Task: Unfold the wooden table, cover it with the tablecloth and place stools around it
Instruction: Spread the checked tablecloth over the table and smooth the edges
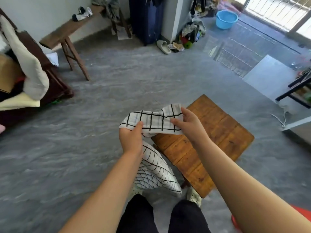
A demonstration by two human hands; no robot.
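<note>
Feet: pale spotted slippers point(194, 196) planted on the grey concrete floor point(67, 148), toes right at the near corner of the square low worktop of orange-brown wooden planks point(218, 132); probably close enough to throw cloth over it without a step.
Red rim: rounded red plastic edge point(235, 220) at the lower right, mostly hidden behind the right forearm; possibly a stool, cannot tell.
Tablecloth: white fabric tablecloth with a black grid point(151, 121), off the worktop, raised in the air over its left corner. Upper part bunched between both hands, the rest hanging down in front of the legs. Held high and by the edge, likely to find a corner and shake the folds out.
Left hand point(132, 138): back toward the camera, wrist bent up, thumb on top and fingers curled under, pinching the cloth's left end.
Right hand point(188, 125): palm turned inward, thumb pressed on the face of the cloth, fingers wrapped behind its upper corner; forearm reaching over the worktop.
Worktop: standing on its legs, top flat, so unfolding looks done; covering not yet done, no stools set around it.
Far side: long brown wooden bench point(67, 32) along the wall, round blue plastic basin point(226, 19) by the doorway.
</note>
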